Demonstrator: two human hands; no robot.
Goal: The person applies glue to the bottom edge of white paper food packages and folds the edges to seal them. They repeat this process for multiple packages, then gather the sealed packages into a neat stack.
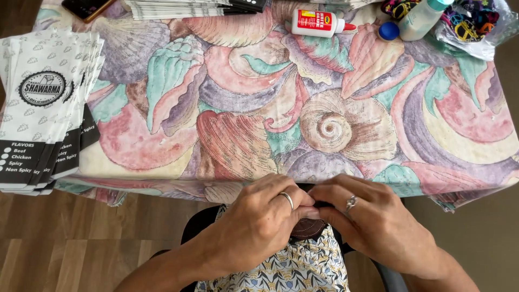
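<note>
Both sets of fingers (303,203) pinch a small dark brown piece (307,228) at the lap, left hand (259,224) and right hand (373,221) meeting just below the surface (351,162) edge. Glue bottle (316,22) and paper sleeves (43,103) lie well apart.

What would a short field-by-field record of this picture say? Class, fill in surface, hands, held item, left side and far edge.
Surface: table under a cloth printed with large seashells
Hands: left hand and right hand meet at the near edge, a ring on each
Held item: small dark brown thing pinched between both hands, mostly hidden
Left side: stack of white printed paper sleeves
Far edge: white glue bottle lying down, blue cap, pale bottle, clear bag of coloured bits, phone
</note>
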